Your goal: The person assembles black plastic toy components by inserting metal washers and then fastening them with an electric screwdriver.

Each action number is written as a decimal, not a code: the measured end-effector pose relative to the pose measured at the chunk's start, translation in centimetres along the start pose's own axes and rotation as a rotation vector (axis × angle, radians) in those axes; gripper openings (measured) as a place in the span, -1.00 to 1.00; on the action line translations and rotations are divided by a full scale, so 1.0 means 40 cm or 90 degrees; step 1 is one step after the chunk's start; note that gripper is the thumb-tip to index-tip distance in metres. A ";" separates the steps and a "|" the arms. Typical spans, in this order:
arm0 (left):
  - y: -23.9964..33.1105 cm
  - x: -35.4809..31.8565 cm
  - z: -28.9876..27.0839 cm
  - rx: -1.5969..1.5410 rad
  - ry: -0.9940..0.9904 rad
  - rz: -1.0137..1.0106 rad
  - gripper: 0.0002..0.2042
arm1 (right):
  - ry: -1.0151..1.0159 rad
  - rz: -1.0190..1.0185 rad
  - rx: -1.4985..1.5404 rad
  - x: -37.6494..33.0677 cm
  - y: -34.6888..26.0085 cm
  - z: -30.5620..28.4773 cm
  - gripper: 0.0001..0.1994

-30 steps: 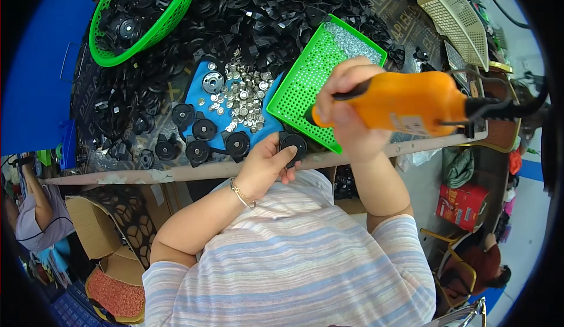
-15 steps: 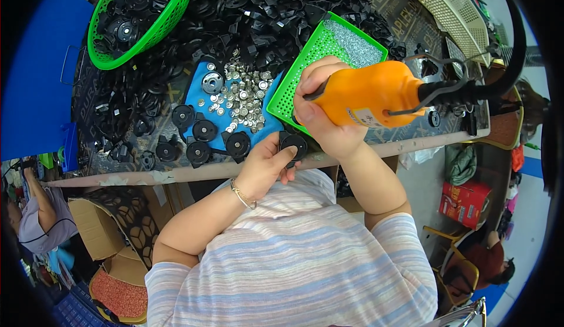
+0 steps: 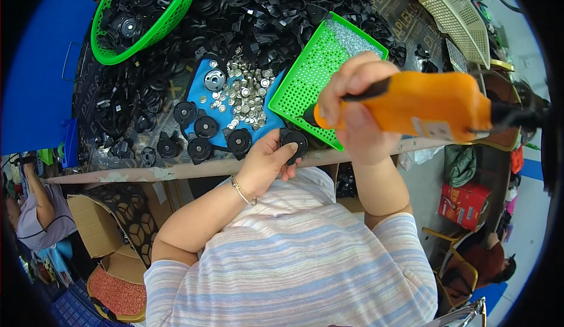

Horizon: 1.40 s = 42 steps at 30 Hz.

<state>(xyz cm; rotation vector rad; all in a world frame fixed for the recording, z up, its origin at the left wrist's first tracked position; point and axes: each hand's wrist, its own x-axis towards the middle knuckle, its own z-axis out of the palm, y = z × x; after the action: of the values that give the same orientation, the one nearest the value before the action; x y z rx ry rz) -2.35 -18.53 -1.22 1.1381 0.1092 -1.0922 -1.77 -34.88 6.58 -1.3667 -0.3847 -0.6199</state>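
Head view: left hand pinches round black part, thumb on top, by the table's near edge, just beside green tray's near side. Right hand wraps orange power tool, long axis left-right; part lies leftward, bodyward of its nose.

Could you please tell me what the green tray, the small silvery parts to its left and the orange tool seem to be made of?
The green tray looks like moulded plastic, glossy, with rows of holes. The silvery parts are probably metal, polished or plated, given bright glints. The orange tool seems cased in smooth plastic, evenly coloured.
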 end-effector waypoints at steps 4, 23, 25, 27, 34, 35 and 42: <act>0.006 0.001 0.007 -0.012 0.004 0.003 -0.93 | -0.028 0.045 0.060 -0.011 -0.047 0.012 -0.73; 0.002 0.006 -0.006 -0.017 -0.010 -0.002 -0.92 | -0.081 0.003 0.058 0.001 -0.019 0.011 -0.73; -0.001 0.008 -0.008 -0.016 -0.014 -0.005 -0.92 | 0.003 0.000 0.118 0.019 -0.029 0.009 -0.76; 0.000 0.006 -0.007 -0.014 -0.018 -0.007 -0.91 | 0.045 0.001 0.129 0.024 -0.004 0.002 -0.78; -0.001 0.006 -0.005 -0.020 -0.012 -0.007 -0.89 | 0.026 0.012 0.026 0.000 0.078 0.029 -0.82; -0.001 0.005 -0.005 -0.020 -0.015 -0.004 -0.89 | 0.028 0.035 0.032 -0.001 0.075 0.034 -0.81; 0.002 0.004 -0.003 -0.026 -0.010 -0.013 -0.88 | 0.033 0.082 0.041 -0.010 0.083 0.041 -0.80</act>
<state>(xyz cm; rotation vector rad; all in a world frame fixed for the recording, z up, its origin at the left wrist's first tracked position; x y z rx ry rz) -2.16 -18.53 -1.29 1.0942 0.1309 -1.1118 0.12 -32.94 4.03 -1.3008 -0.2699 -0.5308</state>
